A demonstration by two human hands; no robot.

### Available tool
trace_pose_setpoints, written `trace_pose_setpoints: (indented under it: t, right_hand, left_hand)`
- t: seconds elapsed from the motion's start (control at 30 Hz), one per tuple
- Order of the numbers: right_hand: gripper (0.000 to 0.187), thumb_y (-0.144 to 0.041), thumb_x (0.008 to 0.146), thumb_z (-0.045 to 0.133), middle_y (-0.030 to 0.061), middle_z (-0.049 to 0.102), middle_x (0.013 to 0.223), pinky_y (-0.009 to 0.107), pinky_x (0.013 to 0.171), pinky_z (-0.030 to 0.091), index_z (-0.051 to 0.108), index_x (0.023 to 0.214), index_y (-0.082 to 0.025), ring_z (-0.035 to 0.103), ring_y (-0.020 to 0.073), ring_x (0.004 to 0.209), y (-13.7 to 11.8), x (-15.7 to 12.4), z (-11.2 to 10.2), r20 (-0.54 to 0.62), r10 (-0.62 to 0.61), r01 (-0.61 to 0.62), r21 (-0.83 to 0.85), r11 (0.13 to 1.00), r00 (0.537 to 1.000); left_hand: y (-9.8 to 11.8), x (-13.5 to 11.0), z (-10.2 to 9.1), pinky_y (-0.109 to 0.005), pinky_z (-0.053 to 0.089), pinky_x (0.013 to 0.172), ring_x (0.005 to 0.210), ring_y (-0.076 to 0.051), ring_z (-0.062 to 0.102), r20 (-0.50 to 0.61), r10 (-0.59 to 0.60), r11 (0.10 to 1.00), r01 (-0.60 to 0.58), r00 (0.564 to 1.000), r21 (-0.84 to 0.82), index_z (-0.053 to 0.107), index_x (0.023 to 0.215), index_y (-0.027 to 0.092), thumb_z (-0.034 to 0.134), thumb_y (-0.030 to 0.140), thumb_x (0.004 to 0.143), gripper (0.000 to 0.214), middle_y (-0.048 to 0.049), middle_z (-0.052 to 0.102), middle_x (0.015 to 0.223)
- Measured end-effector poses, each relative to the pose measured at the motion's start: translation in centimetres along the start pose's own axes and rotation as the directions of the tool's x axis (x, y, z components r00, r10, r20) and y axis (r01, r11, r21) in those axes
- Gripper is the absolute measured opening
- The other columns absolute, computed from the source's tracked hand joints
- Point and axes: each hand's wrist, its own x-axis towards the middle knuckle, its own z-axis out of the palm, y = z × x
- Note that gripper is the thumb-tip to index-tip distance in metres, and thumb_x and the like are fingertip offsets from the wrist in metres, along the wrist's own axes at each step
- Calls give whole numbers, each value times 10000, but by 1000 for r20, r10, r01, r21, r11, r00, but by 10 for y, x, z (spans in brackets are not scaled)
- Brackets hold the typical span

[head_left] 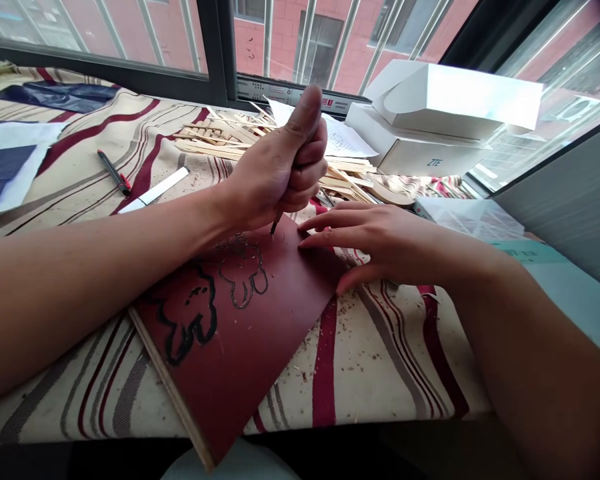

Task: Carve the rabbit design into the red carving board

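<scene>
Over board [260, 333], far half: gripping tool [273, 227] in left hand [290, 150], clamped tight with thumb up, probably for firm downward control; handle hidden. At board's right corner: resting right hand [380, 233], fingers apart, nothing grasped, likely to stop slipping. Under board: cloth [395, 383], overhung by board's near corner, perhaps angled to suit left arm. Beyond board: sticks [215, 142], lying clear.
</scene>
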Motion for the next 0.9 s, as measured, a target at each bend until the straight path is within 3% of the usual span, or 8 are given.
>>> trace_pose_setpoints:
  t: [0.1, 0.2, 0.37, 0.5, 0.57, 0.7, 0.8, 0.9]
  right_hand:
    - [662, -619, 1019, 711, 152, 659, 1597, 568, 1161, 551, 665, 1554, -231, 651, 377, 1414, 0, -1, 0, -4, 1, -1, -14, 1000, 1000]
    - [668, -600, 1024, 711, 168, 650, 1605, 576, 1152, 561, 658, 1558, -202, 648, 388, 1420, 0, 0, 0, -4, -4, 4, -40, 999, 1000]
    - [663, -581, 1016, 734, 171, 676, 1573, 578, 1158, 560, 666, 1548, -191, 645, 393, 1426, -1, 1, 1, -7, -15, 14, -52, 999, 1000]
    - [642, -567, 1034, 715, 176, 674, 1574, 576, 1149, 570, 671, 1538, -172, 651, 395, 1418, 0, 1, 1, -15, -23, 22, -64, 998, 1000]
    - [636, -574, 1036, 710, 170, 675, 1574, 560, 1146, 572, 672, 1537, -184, 660, 383, 1409, 1, 1, 1, -15, -30, 29, -57, 998, 999]
    - [644, -589, 1026, 721, 150, 664, 1594, 549, 1181, 545, 664, 1549, -217, 636, 375, 1442, 2, 0, 1, -18, -21, 20, -40, 999, 1000]
    - [649, -602, 1026, 713, 143, 653, 1609, 552, 1182, 541, 661, 1550, -224, 634, 377, 1442, 1, -1, 1, -10, -12, 11, -39, 999, 1000]
    - [666, -615, 1020, 711, 156, 656, 1600, 566, 1155, 557, 660, 1550, -214, 640, 385, 1426, 1, 0, 1, -3, -5, 5, -51, 999, 1000]
  left_hand:
    - [6, 4, -10, -167, 97, 343, 313, -32, 121, 158, -138, 989, 144, 978, -28, 375, 547, 189, 164, 597, 1184, 785, 66, 142, 458]
    - [7, 6, -14, -167, 106, 335, 315, -33, 110, 216, -160, 986, 167, 963, -14, 377, 541, 188, 138, 612, 1178, 801, 62, 140, 462]
    - [-6, -1, 4, -173, 106, 389, 370, -23, 158, -53, 10, 998, -6, 999, 66, 381, 595, 189, 405, 598, 1161, 699, 65, 214, 499]
    - [-21, -6, 21, -213, 186, 440, 440, -25, 224, -282, 338, 938, -297, 898, 179, 381, 591, 185, 639, 501, 1101, 653, 52, 301, 521]
    - [-22, -5, 22, -223, 206, 446, 442, -33, 238, -315, 357, 932, -314, 879, 180, 370, 596, 190, 621, 502, 1110, 651, 53, 295, 508]
    - [-8, -3, 11, -189, 144, 404, 363, -25, 194, -119, 90, 987, -72, 989, 147, 356, 590, 193, 339, 475, 1197, 670, 54, 254, 467]
    - [3, -1, 0, -152, 136, 386, 324, -19, 172, 30, -85, 993, 82, 996, 90, 391, 589, 185, 218, 539, 1198, 725, 62, 219, 458]
    - [6, 2, -8, -141, 121, 371, 306, -14, 179, 5, -160, 987, 160, 987, -14, 380, 595, 185, 252, 607, 1182, 734, 72, 202, 468]
